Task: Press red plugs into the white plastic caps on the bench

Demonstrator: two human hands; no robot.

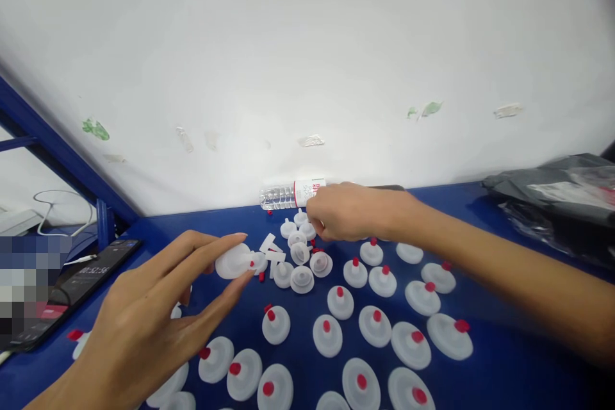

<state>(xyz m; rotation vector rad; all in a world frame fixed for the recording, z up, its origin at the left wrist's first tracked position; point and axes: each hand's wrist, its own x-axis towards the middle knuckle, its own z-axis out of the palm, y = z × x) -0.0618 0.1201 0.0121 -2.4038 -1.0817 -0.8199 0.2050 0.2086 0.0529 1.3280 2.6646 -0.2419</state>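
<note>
My left hand [163, 307] pinches a translucent white round plastic cap [234, 261] between thumb and fingers. The cap is tilted, with its narrow spout pointing right and a small red spot near the tip. My right hand [348, 211] is closed, fingertips down at the back edge of a pile of similar white caps without red tips [302, 280]. What its fingers hold, if anything, is hidden. Just behind that hand lies a clear water bottle [281, 197] on its side. Several small red tips [262, 277] and white strips [275, 257] lie left of the pile.
Many white caps with red tips [375, 327] spread over the front and right of the blue table [230, 221]. A phone [91, 278] showing a timer lies at left beside a blue frame [52, 147]. Dark plastic bags [552, 195] rest at right; a white wall stands behind.
</note>
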